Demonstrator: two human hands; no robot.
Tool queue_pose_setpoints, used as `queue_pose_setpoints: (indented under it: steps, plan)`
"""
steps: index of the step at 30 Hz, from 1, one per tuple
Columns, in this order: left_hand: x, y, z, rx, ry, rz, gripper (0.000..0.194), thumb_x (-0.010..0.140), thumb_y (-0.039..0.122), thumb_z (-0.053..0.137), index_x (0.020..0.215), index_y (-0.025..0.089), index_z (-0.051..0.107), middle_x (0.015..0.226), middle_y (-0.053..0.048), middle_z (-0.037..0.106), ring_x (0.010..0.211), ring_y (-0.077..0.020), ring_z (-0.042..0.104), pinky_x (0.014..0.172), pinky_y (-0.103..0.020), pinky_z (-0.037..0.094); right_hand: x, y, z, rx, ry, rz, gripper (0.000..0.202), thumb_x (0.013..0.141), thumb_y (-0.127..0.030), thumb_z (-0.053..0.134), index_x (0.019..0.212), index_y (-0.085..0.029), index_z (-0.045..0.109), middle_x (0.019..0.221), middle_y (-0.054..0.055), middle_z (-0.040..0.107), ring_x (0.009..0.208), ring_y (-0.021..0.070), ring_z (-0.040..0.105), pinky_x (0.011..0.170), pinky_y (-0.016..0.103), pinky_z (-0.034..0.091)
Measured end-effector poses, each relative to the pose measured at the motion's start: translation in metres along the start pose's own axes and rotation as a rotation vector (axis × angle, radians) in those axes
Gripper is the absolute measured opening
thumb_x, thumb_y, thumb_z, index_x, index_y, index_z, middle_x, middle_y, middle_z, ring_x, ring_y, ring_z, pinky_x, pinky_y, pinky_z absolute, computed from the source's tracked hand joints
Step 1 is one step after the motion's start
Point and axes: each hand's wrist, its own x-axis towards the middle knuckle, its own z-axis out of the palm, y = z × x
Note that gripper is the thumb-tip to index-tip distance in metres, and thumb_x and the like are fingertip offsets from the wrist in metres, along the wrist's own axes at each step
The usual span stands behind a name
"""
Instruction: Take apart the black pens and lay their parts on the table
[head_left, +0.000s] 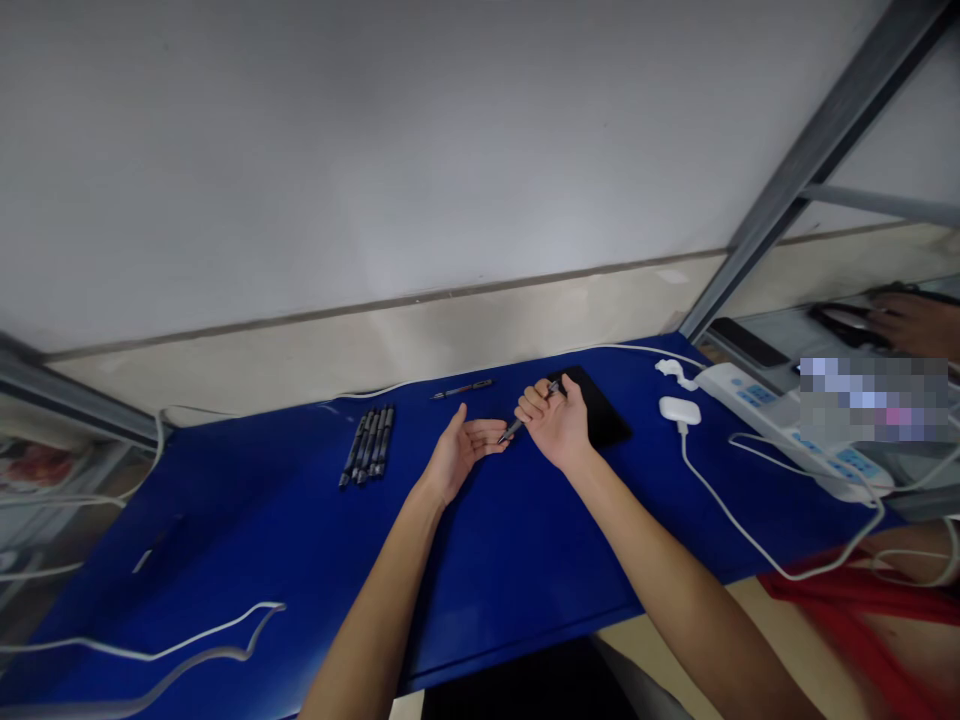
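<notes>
A white power strip [787,432] lies along the right edge of the blue tabletop [517,570]. Just beside it, a white case [679,410] has a white cable [718,508] attached. A flat black object [602,408] lies near the far edge, right of centre. White cords [202,637] cross the near left corner.
</notes>
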Motion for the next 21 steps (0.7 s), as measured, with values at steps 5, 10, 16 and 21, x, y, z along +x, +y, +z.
queue_pose_setpoints:
  steps: [5,10,16,21]
  plan:
    - [-0.003,0.0,0.006,0.068,0.034,0.042,0.056,0.086,0.058,0.057,0.094,0.006,0.074,0.096,-0.019,0.072,0.09,-0.0257,0.068,0.091,-0.039,0.049,0.0,0.0,0.0,0.005,-0.003,-0.004,0.045,0.096,-0.053,0.03,0.065,-0.022,0.041,0.059,-0.004,0.023,0.049,0.0131,0.026,0.05,0.029,0.036]
    - [-0.005,-0.006,0.01,0.25,-0.011,0.171,0.039,0.072,0.034,0.08,0.103,0.011,0.072,0.088,-0.011,0.072,0.078,-0.0165,0.065,0.081,-0.031,0.049,0.001,0.005,0.003,-0.035,-0.003,-0.012,0.044,0.098,-0.053,0.035,0.069,-0.022,0.047,0.058,-0.005,0.025,0.048,0.0119,0.029,0.052,0.028,0.038]
    - [0.001,-0.008,0.003,0.239,0.145,0.255,0.035,0.07,0.035,0.081,0.094,0.012,0.074,0.076,-0.006,0.07,0.068,-0.0129,0.062,0.072,-0.028,0.05,0.007,0.013,-0.002,-0.264,0.065,-0.1,0.039,0.09,-0.06,0.052,0.084,-0.022,0.061,0.07,0.001,0.057,0.07,0.0166,0.057,0.067,0.031,0.048]
    - [0.003,0.009,-0.011,-0.002,0.388,0.485,0.029,0.07,0.036,0.08,0.089,0.016,0.074,0.075,-0.001,0.067,0.067,-0.0076,0.059,0.072,-0.023,0.048,0.007,0.016,-0.014,-0.716,0.031,-0.147,0.032,0.088,-0.051,0.06,0.083,-0.02,0.067,0.07,0.002,0.063,0.068,0.0157,0.059,0.064,0.028,0.044]
